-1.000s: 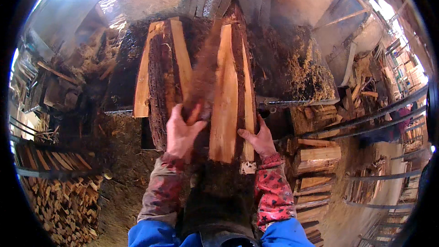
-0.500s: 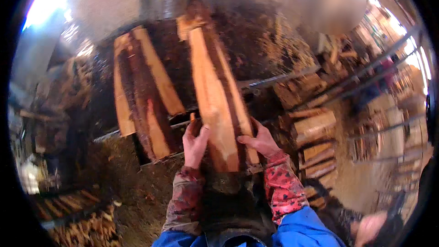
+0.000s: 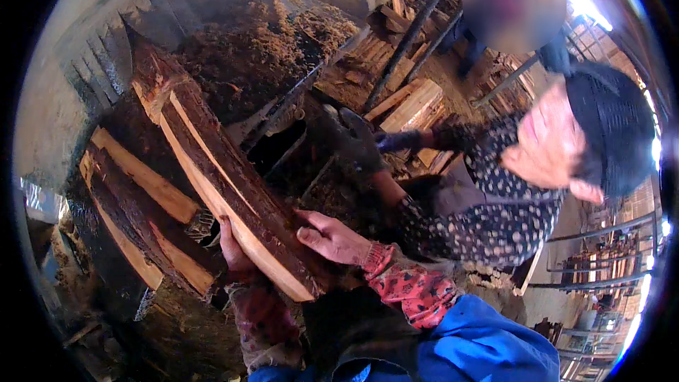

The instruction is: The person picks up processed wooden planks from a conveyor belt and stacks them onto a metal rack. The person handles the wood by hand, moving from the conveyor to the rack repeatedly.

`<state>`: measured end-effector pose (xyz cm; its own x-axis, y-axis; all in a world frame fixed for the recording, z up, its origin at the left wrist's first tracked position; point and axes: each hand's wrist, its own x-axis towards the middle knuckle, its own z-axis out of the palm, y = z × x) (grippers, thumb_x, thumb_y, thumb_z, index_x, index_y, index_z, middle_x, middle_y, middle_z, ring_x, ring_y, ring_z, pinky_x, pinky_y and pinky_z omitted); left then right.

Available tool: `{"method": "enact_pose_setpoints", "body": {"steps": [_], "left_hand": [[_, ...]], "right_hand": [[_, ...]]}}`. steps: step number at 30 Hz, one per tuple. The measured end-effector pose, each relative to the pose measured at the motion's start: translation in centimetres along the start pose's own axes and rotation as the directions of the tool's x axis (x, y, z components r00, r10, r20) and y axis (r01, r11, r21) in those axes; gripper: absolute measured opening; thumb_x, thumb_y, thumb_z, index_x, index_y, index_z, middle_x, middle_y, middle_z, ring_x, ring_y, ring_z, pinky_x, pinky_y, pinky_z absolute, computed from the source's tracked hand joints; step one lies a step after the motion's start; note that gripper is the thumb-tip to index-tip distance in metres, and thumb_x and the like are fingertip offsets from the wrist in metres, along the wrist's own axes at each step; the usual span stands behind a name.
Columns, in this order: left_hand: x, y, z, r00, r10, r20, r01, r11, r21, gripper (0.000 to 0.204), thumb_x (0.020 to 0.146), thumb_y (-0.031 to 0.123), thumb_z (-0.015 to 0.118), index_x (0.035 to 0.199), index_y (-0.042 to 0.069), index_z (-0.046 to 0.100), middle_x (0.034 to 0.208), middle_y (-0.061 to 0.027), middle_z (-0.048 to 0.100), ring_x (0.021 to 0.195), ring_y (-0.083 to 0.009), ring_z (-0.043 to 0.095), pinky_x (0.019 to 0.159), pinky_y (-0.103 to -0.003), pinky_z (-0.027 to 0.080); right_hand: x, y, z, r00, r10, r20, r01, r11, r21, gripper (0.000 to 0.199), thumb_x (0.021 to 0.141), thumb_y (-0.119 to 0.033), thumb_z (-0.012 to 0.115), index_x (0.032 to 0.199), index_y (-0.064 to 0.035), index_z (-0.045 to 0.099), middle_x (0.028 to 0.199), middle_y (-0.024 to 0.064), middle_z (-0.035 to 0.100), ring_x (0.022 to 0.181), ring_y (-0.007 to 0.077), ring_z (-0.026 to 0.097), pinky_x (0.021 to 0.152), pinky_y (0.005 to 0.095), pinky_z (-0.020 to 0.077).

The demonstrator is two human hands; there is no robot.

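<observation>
A long slab of wood [image 3: 237, 223], with dark bark and pale sawn faces, slopes from the upper left down towards me. My left hand [image 3: 237, 246] grips its near end from the left, partly hidden by the wood. On the opposite edge, my right hand [image 3: 334, 238] is closed against the bark with the thumb on top. The slab's far end meets a barked log [image 3: 163, 81] beside a row of upright metal teeth [image 3: 106, 67]. More bark-edged slabs [image 3: 127, 216] lie side by side to the left.
A co-worker in a dark cap [image 3: 614, 127] leans in from the right, with dark gloved hands [image 3: 357, 143] near the machine's metal edge [image 3: 311, 78]. Sawdust [image 3: 283, 35] covers the bed. Cut wood [image 3: 417, 106] is stacked behind metal bars [image 3: 414, 32].
The view has swung right, bringing the co-worker into sight. In my hands the slab has rolled, so more bark and less of its broad pale face shows.
</observation>
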<state>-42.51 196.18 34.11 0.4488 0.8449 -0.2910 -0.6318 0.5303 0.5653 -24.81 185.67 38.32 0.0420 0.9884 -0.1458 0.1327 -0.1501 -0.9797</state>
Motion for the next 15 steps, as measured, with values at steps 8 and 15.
{"method": "enact_pose_setpoints", "body": {"steps": [8, 15], "left_hand": [[-3.2, -1.8, -4.6, 0.981, -0.176, -0.082, 0.181, 0.982, 0.051, 0.052, 0.091, 0.048, 0.049, 0.121, 0.005, 0.048, 0.1, -0.0087, 0.058, 0.088, -0.021, 0.058, 0.075, -0.036, 0.05], [-7.6, -4.9, -6.5, 0.963, -0.091, -0.253, 0.149, 0.963, 0.224, 0.059, 0.082, 0.043, 0.063, 0.124, 0.006, 0.046, 0.106, -0.0089, 0.056, 0.094, -0.0227, 0.056, 0.082, -0.037, 0.048]], "right_hand": [[-3.8, 6.3, 2.0, 0.912, 0.408, 0.048, -0.411, 0.905, 0.108, 0.044, 0.093, -0.032, 0.052, 0.123, -0.0004, 0.051, 0.119, 0.0067, 0.058, 0.108, 0.0183, 0.05, 0.097, 0.0306, 0.0369], [-8.5, 5.0, 1.7, 0.948, 0.319, 0.005, -0.309, 0.914, 0.262, 0.041, 0.09, -0.021, 0.057, 0.122, 0.0039, 0.049, 0.11, 0.008, 0.06, 0.1, 0.0146, 0.053, 0.089, 0.0301, 0.0425]]}}
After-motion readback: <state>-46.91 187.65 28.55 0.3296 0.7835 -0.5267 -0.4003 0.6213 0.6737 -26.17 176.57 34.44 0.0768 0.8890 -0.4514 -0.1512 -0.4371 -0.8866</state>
